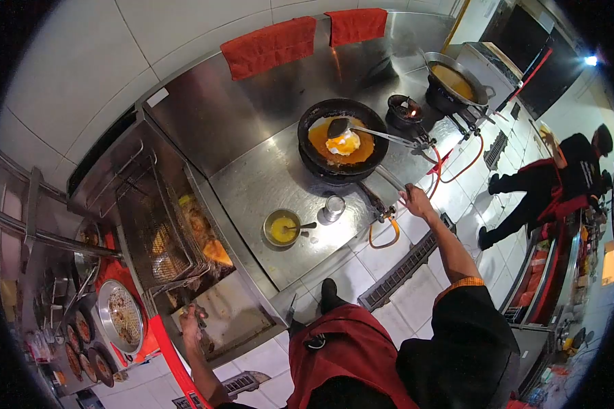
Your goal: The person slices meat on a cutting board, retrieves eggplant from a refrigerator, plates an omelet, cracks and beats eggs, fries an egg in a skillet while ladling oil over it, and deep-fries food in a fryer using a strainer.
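Observation:
A black wok (348,167) on the steel counter holds orange-brown liquid with a white and orange egg (343,142) in it. A long-handled ladle (375,132) reaches into the wok from the right, its dark bowl beside the egg. My right hand (417,201) is closed round the end of a metal handle (391,179) at the wok's lower right. At the lower left, my left hand (192,322) is at the edge of the fryer's steel tray, fingers bent round something too small to make out. A wire fryer basket (164,252) hangs just above it.
A bowl of yellow liquid (282,228) and a metal cup (333,207) stand on the counter. Further right are a small lit burner (404,111) and a second wok (452,82). A person in dark clothes (559,177) stands at the right. Floor grates (402,262) lie below.

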The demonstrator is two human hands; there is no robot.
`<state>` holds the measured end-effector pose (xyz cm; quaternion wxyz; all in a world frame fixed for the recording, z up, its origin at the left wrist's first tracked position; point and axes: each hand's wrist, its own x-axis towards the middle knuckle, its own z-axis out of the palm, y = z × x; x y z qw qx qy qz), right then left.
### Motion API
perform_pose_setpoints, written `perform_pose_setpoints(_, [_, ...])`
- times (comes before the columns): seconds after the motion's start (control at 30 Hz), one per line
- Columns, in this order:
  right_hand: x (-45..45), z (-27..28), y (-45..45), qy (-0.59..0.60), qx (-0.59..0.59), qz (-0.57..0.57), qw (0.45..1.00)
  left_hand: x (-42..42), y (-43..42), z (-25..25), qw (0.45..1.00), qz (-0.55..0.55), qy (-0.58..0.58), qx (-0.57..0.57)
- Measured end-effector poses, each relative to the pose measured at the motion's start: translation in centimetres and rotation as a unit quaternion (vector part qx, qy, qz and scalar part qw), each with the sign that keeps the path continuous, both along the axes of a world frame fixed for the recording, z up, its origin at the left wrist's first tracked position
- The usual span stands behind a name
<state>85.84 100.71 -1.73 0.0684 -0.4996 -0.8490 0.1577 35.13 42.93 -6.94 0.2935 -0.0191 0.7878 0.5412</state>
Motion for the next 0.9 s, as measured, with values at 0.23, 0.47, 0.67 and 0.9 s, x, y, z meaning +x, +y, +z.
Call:
perform_pose_setpoints(0.23, [0.4,0.4,-0.2,0.007,-0.005,0.007,1.000,-0.2,-0.3,-0.7,1.000,0.011,0.000,-0.020])
perform_pose_setpoints(0.47, [0.1,2.5,0.7,-0.048,-0.037,0.026,0.998,0.0,0.4,0.3,0.998,0.008,-0.006,-0.059])
perform_pose_setpoints(0.67, [-3.5,3.7,10.6,-0.132,0.258,0.023,0.957,0.0,-0.1,-0.8,0.997,0.019,0.009,-0.074])
perform_pose_setpoints(0.9, [-3.9,-0.6,16.3,-0.190,0.219,0.099,0.952,1.7,1.2,2.7,0.985,0.003,0.025,-0.173])
